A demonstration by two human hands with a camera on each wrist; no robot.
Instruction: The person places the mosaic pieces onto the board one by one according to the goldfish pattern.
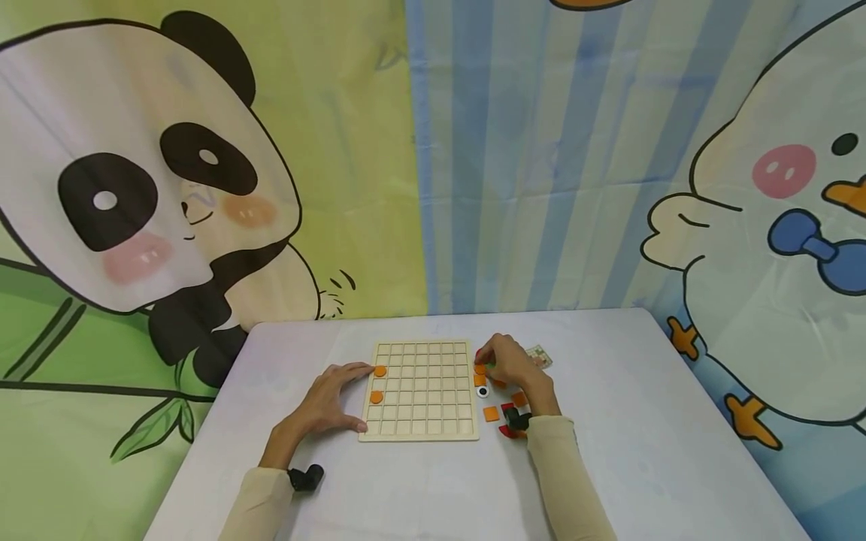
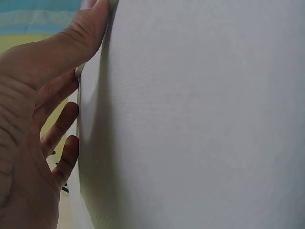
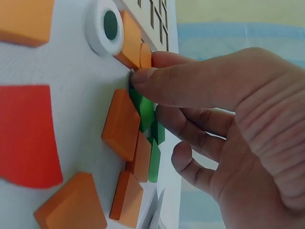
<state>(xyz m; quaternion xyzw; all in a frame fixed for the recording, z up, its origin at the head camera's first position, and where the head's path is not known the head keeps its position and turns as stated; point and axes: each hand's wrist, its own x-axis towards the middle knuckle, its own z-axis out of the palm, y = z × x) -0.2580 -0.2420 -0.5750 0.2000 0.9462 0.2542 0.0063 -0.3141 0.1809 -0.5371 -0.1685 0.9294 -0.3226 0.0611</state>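
Note:
On the white table lies a pale wooden grid board (image 1: 422, 437). Two orange round pieces, an upper one (image 1: 380, 371) and a lower one (image 1: 376, 397), sit at its left side. My left hand (image 1: 328, 400) spreads along the board's left edge, thumb near the lower corner, fingers further up. To the right of the board, my right hand (image 1: 509, 362) reaches in among loose pieces. In the right wrist view its thumb and index finger come together beside a small orange piece (image 3: 145, 56) and a green piece (image 3: 143, 110); whether they pinch anything is hidden.
Around the right hand lie an orange square (image 1: 491, 414), a white ring-shaped piece with a dark centre (image 1: 482, 391), a red piece (image 3: 28, 136) and several more orange and green blocks. A small patterned card (image 1: 539, 355) lies beyond. Cartoon-printed curtains (image 1: 365, 188) hang behind the table.

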